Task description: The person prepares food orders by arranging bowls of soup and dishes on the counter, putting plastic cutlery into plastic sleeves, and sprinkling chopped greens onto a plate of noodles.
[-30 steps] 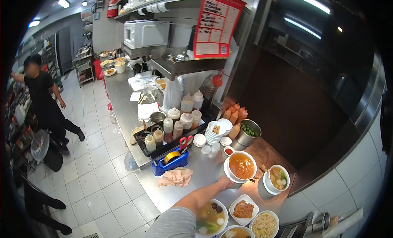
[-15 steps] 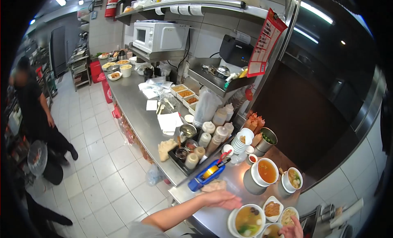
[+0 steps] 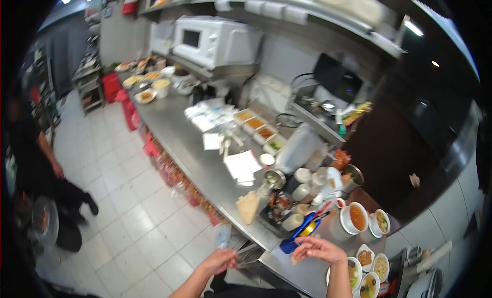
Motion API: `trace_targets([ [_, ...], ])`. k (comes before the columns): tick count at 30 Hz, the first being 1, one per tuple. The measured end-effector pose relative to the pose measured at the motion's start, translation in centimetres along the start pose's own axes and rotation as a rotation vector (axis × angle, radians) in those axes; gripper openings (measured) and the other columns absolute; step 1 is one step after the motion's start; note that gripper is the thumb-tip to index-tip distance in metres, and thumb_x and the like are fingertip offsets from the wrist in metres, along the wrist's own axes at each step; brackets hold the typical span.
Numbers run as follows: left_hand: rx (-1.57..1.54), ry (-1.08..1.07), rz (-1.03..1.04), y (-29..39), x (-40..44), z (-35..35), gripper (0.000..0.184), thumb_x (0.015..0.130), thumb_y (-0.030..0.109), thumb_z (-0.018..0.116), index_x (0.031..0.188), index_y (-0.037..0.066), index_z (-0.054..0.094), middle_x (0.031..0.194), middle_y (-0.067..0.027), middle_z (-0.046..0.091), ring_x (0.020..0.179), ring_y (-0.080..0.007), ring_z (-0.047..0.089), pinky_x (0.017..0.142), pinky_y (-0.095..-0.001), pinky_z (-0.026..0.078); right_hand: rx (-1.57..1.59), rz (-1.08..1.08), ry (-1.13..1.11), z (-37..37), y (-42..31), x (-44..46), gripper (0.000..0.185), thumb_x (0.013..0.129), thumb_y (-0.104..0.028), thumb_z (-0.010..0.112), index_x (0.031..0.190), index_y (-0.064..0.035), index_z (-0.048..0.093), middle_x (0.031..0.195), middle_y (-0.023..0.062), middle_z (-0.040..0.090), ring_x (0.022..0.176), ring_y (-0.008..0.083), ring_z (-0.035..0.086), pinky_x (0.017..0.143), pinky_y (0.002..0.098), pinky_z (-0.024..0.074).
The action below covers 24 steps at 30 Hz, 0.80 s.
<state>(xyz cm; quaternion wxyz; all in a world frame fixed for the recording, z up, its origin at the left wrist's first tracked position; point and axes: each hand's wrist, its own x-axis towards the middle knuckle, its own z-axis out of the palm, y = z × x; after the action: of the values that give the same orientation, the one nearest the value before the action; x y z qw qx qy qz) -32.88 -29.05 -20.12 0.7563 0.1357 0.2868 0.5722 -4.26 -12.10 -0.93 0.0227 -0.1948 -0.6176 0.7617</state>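
The blue tape dispenser [image 3: 290, 245] is seen at the near corner of the steel counter [image 3: 197, 157], with a roll of yellow tape [image 3: 309, 228] carried in it. Over its near end the right hand [image 3: 320, 249] is held, palm down, the fingers parted and loosely bent; nothing is seen gripped, and whether the dispenser is touched cannot be told. A beige cloth [image 3: 295, 259] is partly covered by the fingertips.

The left hand [image 3: 220, 260] is held beside the counter's front edge, its fingers curled in and the thumb brought close to them; whether anything small is pinched cannot be told.

By the right wrist, a soup bowl [image 3: 352, 273] is partly hidden by the forearm. Near it are set a second soup bowl [image 3: 369, 285], a dish of browned food [image 3: 365, 257] and a bowl of rice [image 3: 380, 268]. Farther back, a bowl of orange soup [image 3: 357, 217] is placed beside a smaller bowl [image 3: 382, 221]. Squeeze bottles [image 3: 292, 222] are grouped behind the dispenser. At far left, a person in dark clothes [image 3: 33, 154] is seen, blurred.
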Motion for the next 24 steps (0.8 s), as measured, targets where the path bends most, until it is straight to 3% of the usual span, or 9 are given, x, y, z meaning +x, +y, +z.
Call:
trace_targets([
  [6, -0.108, 0.116, 0.207, 8.9, -0.8, -3.9, 0.042, 0.094, 0.042, 0.039, 0.063, 0.014, 0.039, 0.048, 0.0052, 0.032, 0.038, -0.0072, 0.029, 0.052, -0.0281, 0.042, 0.016, -0.055, -0.180, 2.0, -1.0, 13.8, 0.049, 0.088, -0.010, 0.052, 0.131, 0.0000, 0.033, 0.112, 0.0172, 0.056, 0.102, 0.0234, 0.056, 0.089, 0.0342, 0.0430],
  [8, -0.218, 0.162, 0.300, 11.6, -1.3, -6.8, 0.036, 0.096, 0.038, 0.036, 0.069, 0.014, 0.041, 0.049, 0.0061, 0.030, 0.039, -0.0066, 0.028, 0.049, -0.0246, 0.037, -0.122, 0.030, -0.273, 4.1, -1.7, 19.6, 0.048, 0.087, -0.008, 0.053, 0.130, 0.0009, 0.034, 0.112, 0.0159, 0.056, 0.102, 0.0216, 0.056, 0.088, 0.0325, 0.0436],
  [11, -0.377, 0.161, 0.468, 13.8, -1.4, -13.7, 0.014, 0.096, 0.023, 0.039, 0.088, 0.012, 0.044, 0.057, 0.0049, 0.039, 0.037, -0.0048, 0.028, 0.052, -0.0231, 0.042, -0.402, 0.150, -0.335, 5.0, -0.2, 28.6, 0.048, 0.087, -0.013, 0.055, 0.130, -0.0010, 0.036, 0.116, 0.0158, 0.054, 0.105, 0.0223, 0.054, 0.089, 0.0313, 0.0423],
  [12, -0.359, 0.264, 0.489, 14.6, -1.6, -15.1, 0.007, 0.094, 0.018, 0.042, 0.097, 0.012, 0.041, 0.066, 0.0022, 0.043, 0.043, -0.0057, 0.035, 0.056, -0.0235, 0.044, -0.625, 0.134, -0.293, 5.4, -0.2, 31.3, 0.051, 0.085, -0.016, 0.056, 0.130, -0.0015, 0.037, 0.119, 0.0173, 0.052, 0.108, 0.0244, 0.052, 0.090, 0.0318, 0.0413],
  [14, -0.308, 0.457, 0.523, 16.9, -1.5, -17.7, 0.028, 0.091, 0.008, 0.046, 0.117, 0.010, 0.037, 0.083, -0.0032, 0.052, 0.053, -0.0076, 0.050, 0.064, -0.0242, 0.048, -1.075, 0.087, -0.191, 6.0, -0.3, 36.7, 0.056, 0.083, -0.023, 0.060, 0.130, -0.0025, 0.037, 0.124, 0.0205, 0.047, 0.113, 0.0286, 0.049, 0.092, 0.0329, 0.0395],
  [17, -0.345, 0.527, 0.496, 21.9, -0.6, -21.2, 0.057, 0.086, -0.002, 0.050, 0.134, 0.013, 0.024, 0.114, -0.0121, 0.048, 0.090, -0.0164, 0.059, 0.080, -0.0284, 0.048, -1.219, -0.072, 0.098, 3.4, 5.2, 44.7, 0.066, 0.078, -0.031, 0.063, 0.132, -0.0049, 0.035, 0.136, 0.0222, 0.032, 0.125, 0.0331, 0.035, 0.098, 0.0397, 0.0317],
  [20, -0.267, 0.512, 0.407, 25.7, 2.0, -29.0, 0.058, 0.087, 0.000, 0.049, 0.137, 0.012, 0.021, 0.126, -0.0153, 0.041, 0.116, -0.0237, 0.047, 0.087, -0.0308, 0.045, -1.455, -0.147, 0.338, 4.2, 6.1, 49.7, 0.068, 0.075, -0.030, 0.063, 0.133, -0.0068, 0.034, 0.142, 0.0202, 0.020, 0.130, 0.0363, 0.023, 0.102, 0.0466, 0.0234],
  [23, -0.390, 0.509, 0.366, 29.4, 4.6, -35.0, 0.051, 0.088, 0.004, 0.048, 0.134, 0.009, 0.027, 0.125, -0.0140, 0.043, 0.112, -0.0225, 0.050, 0.090, -0.0315, 0.042, -1.589, -0.074, 0.435, 5.4, 5.3, 53.5, 0.076, 0.071, -0.032, 0.065, 0.135, -0.0083, 0.030, 0.145, 0.0179, 0.014, 0.134, 0.0333, 0.016, 0.103, 0.0509, 0.0181],
  [24, -0.350, 0.537, 0.380, 30.9, 5.4, -36.6, 0.036, 0.090, 0.010, 0.047, 0.125, 0.008, 0.038, 0.116, -0.0095, 0.050, 0.109, -0.0206, 0.052, 0.092, -0.0330, 0.038, -1.585, -0.054, 0.458, 5.6, 4.7, 55.4, 0.078, 0.069, -0.034, 0.066, 0.135, -0.0085, 0.031, 0.145, 0.0176, 0.014, 0.134, 0.0331, 0.016, 0.103, 0.0511, 0.0182],
])
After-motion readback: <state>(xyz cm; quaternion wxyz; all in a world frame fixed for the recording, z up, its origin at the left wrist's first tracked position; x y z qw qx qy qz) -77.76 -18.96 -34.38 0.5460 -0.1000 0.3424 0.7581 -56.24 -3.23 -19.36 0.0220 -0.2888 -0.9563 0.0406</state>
